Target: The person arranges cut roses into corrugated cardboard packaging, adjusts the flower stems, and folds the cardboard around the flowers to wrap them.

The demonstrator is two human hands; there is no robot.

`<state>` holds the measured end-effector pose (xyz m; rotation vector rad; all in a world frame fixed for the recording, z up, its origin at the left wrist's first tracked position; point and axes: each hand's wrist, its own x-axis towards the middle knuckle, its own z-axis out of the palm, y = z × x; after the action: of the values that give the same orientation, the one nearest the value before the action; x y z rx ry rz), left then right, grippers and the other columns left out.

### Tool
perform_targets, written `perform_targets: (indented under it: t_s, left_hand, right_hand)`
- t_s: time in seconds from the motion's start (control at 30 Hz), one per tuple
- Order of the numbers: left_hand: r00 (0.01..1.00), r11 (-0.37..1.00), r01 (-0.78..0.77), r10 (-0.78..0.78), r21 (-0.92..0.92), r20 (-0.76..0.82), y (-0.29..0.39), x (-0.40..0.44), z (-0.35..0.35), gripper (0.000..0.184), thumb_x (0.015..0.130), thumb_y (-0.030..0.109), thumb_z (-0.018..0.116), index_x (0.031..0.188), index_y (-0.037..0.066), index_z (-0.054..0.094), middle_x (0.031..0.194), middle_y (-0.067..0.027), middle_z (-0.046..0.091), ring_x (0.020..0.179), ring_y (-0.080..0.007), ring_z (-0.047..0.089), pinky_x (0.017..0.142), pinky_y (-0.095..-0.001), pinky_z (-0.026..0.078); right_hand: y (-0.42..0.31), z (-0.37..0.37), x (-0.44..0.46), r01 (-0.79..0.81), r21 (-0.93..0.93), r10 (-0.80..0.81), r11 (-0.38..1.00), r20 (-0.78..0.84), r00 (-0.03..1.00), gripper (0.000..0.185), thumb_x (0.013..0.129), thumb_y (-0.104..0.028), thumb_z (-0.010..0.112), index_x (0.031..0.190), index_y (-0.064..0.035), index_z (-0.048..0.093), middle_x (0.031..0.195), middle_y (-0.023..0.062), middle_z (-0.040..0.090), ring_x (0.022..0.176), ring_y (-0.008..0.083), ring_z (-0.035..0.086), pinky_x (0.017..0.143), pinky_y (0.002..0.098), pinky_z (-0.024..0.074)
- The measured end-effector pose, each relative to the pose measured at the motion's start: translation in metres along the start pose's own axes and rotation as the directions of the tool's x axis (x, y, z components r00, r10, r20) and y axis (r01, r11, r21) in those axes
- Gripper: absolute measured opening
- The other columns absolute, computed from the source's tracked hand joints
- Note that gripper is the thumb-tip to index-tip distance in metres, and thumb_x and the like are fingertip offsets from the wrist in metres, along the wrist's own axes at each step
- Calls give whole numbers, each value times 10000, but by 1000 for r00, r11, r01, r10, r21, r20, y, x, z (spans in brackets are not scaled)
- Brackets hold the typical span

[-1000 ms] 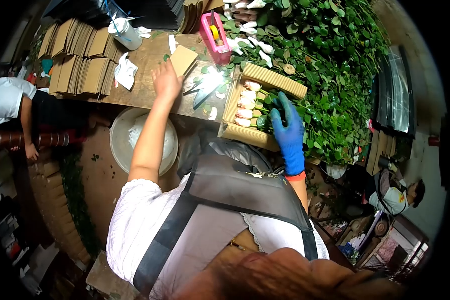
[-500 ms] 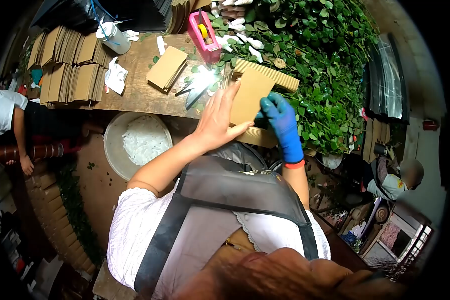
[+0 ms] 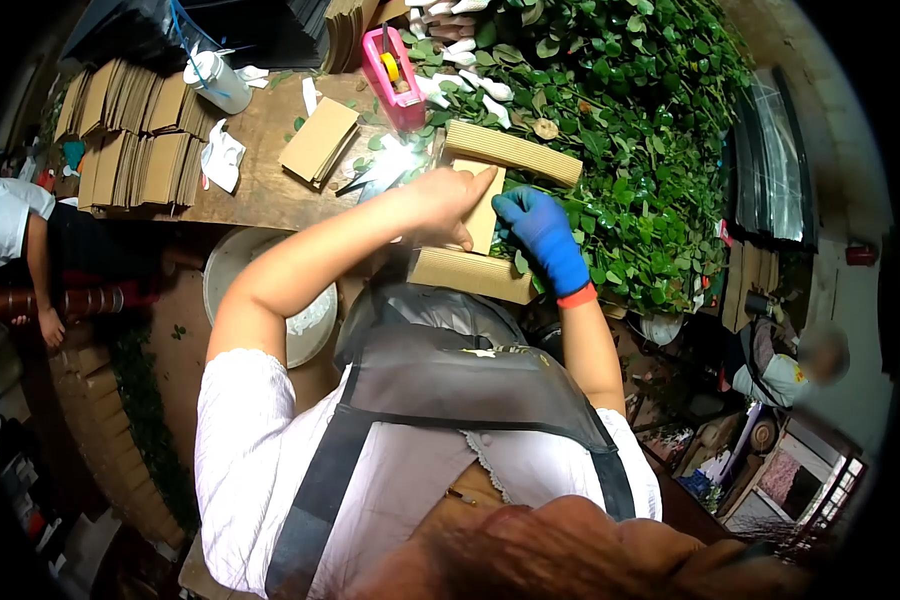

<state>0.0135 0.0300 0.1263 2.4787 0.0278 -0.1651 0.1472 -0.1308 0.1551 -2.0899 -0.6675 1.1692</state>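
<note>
My left hand, bare, has its fingers and thumb on a flat cardboard piece, the index finger stretched toward its upper end. This piece lies between two corrugated cardboard strips, an upper one and a lower one. My right hand, in a blue-green glove, is closed at the right edge of the piece; what its fingertips hold is hidden. No rose heads show beneath the cardboard.
Left of my hands lie a small cardboard stack and shiny blades. Behind are a pink tape dispenser, a white bottle and cardboard stacks. Leafy stems cover the right side. Two people are at the sides.
My left hand has brought a cardboard piece from the small stack over the rose heads and now has it lower between the strips. My right hand's fingers have closed beside it.
</note>
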Motion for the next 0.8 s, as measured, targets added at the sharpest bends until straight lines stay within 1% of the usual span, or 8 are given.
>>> perform_targets:
  t_s: [0.07, 0.2, 0.37, 0.4, 0.47, 0.57, 0.6, 0.8]
  left_hand:
    - [993, 999, 39, -38, -3, 110, 5, 9, -10, 1182, 575, 400, 916, 1429, -63, 243, 1062, -273, 646, 988, -458, 635, 827, -458, 529]
    - [976, 995, 92, -98, 37, 195, 10, 16, -19, 1113, 554, 414, 931, 1339, -52, 294, 1021, -255, 664, 967, -453, 644, 823, -449, 533]
    - [967, 992, 120, -125, 38, 223, 9, 20, -18, 1105, 528, 410, 941, 1313, -41, 307, 1004, -256, 669, 944, -451, 654, 811, -454, 537]
    - [969, 992, 125, -126, 20, 213, 8, 20, -18, 1105, 527, 411, 941, 1312, -41, 307, 1000, -257, 670, 942, -452, 655, 811, -456, 536]
    - [977, 993, 102, -111, 54, 185, 7, 19, -16, 1154, 517, 408, 943, 1356, -22, 279, 999, -262, 670, 956, -448, 653, 831, -454, 529]
    - [987, 995, 69, -79, 77, 139, 3, 17, -10, 986, 690, 361, 846, 1378, -7, 242, 947, -269, 673, 870, -450, 667, 737, -483, 543]
    - [987, 992, 77, -90, 98, 136, 1, 20, -5, 897, 766, 344, 785, 1385, 4, 234, 932, -270, 674, 843, -451, 669, 708, -492, 545]
    - [998, 992, 67, -68, 104, 1, -8, 25, 9, 238, 928, 140, 479, 1117, 18, 400, 837, -250, 678, 773, -443, 682, 649, -508, 552]
  right_hand:
    - [4, -3, -20, 167, -519, -278, 839, -144, 950, 347, 927, -413, 623, 905, -70, 667, 747, 109, 684, 677, 261, 670, 659, 353, 524]
    - [17, -31, -82, -115, -224, 193, 968, 366, 910, 400, 929, -435, 620, 801, -63, 690, 602, 45, 671, 519, 156, 634, 607, 299, 530]
    - [191, 8, -71, 0, -812, 22, 584, 16, 1000, 703, 863, -628, 554, 1293, -73, 586, 1095, 206, 697, 938, 416, 674, 860, 455, 541]
    - [148, 8, -70, -170, -720, 313, 672, 68, 947, 660, 864, -488, 657, 1324, -29, 544, 1184, 206, 668, 1063, 366, 656, 923, 423, 518]
    - [182, 15, -82, 375, -174, -379, 911, 7, 925, 592, 828, -285, 757, 1308, -6, 551, 1254, 195, 636, 1142, 290, 634, 968, 396, 493]
    - [93, -6, -101, 419, 87, -406, 904, -132, 904, 641, 804, -160, 762, 1380, -26, 514, 1322, 194, 591, 1200, 357, 579, 999, 431, 467]
    - [58, -8, -96, 720, -353, -789, 598, -100, 606, 672, 781, -156, 782, 1382, -31, 510, 1337, 179, 584, 1193, 358, 583, 976, 436, 487]
    - [10, 1, -59, 546, -658, -810, 519, -175, 560, 764, 778, -321, 783, 1447, -113, 478, 1405, 204, 517, 1192, 361, 567, 934, 437, 492]
